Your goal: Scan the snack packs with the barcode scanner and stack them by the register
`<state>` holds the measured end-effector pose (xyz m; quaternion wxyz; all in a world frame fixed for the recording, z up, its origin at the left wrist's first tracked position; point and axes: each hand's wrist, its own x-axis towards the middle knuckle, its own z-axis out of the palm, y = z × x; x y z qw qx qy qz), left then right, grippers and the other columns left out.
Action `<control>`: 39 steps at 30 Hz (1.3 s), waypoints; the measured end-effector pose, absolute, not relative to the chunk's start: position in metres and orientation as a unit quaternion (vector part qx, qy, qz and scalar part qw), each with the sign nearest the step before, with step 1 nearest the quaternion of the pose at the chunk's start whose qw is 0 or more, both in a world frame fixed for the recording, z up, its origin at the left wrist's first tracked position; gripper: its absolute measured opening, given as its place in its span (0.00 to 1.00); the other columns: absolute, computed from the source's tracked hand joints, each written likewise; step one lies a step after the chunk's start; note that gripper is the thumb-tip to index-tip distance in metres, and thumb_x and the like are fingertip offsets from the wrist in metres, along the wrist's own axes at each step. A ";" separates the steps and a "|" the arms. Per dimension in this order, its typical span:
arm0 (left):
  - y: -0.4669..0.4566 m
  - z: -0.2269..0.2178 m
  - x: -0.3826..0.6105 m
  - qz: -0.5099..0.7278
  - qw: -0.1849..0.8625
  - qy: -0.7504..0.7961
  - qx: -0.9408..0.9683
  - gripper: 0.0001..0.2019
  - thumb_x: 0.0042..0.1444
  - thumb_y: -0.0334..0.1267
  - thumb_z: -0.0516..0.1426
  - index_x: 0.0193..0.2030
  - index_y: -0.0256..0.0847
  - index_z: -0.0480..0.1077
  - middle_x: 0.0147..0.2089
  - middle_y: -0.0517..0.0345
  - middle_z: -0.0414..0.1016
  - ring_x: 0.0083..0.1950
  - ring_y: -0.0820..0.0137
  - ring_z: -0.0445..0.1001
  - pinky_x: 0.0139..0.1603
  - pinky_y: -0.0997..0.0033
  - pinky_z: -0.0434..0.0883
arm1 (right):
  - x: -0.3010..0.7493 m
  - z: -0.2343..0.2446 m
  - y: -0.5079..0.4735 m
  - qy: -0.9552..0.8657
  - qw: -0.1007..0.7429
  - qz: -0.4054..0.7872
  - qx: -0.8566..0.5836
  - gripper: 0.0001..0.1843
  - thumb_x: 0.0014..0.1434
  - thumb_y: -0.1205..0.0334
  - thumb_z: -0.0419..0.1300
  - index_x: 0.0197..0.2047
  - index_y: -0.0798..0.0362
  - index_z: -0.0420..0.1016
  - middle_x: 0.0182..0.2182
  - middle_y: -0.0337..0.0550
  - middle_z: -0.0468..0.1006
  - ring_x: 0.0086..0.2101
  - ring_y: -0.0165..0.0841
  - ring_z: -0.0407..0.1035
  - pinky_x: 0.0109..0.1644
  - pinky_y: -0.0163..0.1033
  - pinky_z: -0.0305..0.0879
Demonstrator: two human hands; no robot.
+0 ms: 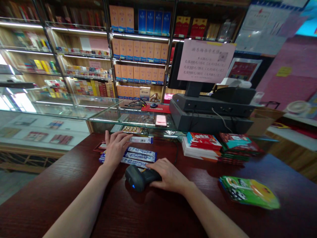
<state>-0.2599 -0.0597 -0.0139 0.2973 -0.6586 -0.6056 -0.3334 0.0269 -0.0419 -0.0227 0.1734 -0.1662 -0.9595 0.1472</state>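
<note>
Shop: a tobacco-and-liquor style shop counter, seen from behind; wooden shelves (138, 49) lined with orange and blue boxes fill 12 o'clock, with lit cartons on the lower tiers.

Counter: a dark red wood-grain counter (49, 205) runs across the front, butted against a glass display case (138, 115) at 11 o'clock.

1 o'clock: a black payment terminal (198, 109) carries a pink paper sign (205, 61) with a QR code (only the figures 200, 300 and 500 can be read; the rest is too small).

2 o'clock: stacked red snack packets (203, 145) sit on the counter, their brand unreadable.

3 o'clock: a slipping pile of green foil packets (249, 193) lies blurred, its lettering illegible.

Left hand (115, 147): palm down, fingers released and spread, resting on blue-and-white stick packets (140, 155) at 12 o'clock.

Right hand (169, 177): fingers curled over a black handheld barcode scanner (140, 177), grasping it just beside the packets.

Scanner: lying low on the counter between both hands, a small blue light glowing on its side.

Packet labels: too small to read.
</note>
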 end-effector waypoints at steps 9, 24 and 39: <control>-0.059 -0.017 -0.264 -0.348 0.309 -0.615 -0.637 0.15 0.62 0.39 0.59 0.55 0.51 0.75 0.49 0.54 0.80 0.59 0.54 0.69 0.73 0.36 0.39 | 0.024 -0.022 -0.046 -0.966 0.154 0.121 -0.166 0.32 0.63 0.50 0.64 0.66 0.47 0.64 0.50 0.46 0.77 0.50 0.40 0.69 0.56 0.45 0.57; -0.060 -0.017 -0.266 -0.373 0.330 -0.626 -0.600 0.15 0.63 0.39 0.58 0.55 0.52 0.75 0.48 0.53 0.79 0.59 0.54 0.69 0.73 0.35 0.42 | 0.036 -0.018 -0.033 -0.902 0.266 0.172 -0.295 0.28 0.63 0.55 0.65 0.64 0.47 0.65 0.51 0.47 0.76 0.51 0.41 0.69 0.55 0.46 0.59; -0.060 -0.018 -0.268 -0.383 0.330 -0.632 -0.588 0.12 0.64 0.41 0.57 0.53 0.49 0.76 0.48 0.53 0.80 0.58 0.54 0.70 0.72 0.35 0.43 | 0.036 -0.016 -0.033 -0.893 0.281 0.184 -0.301 0.24 0.63 0.55 0.64 0.60 0.46 0.68 0.50 0.45 0.76 0.50 0.40 0.69 0.54 0.44 0.60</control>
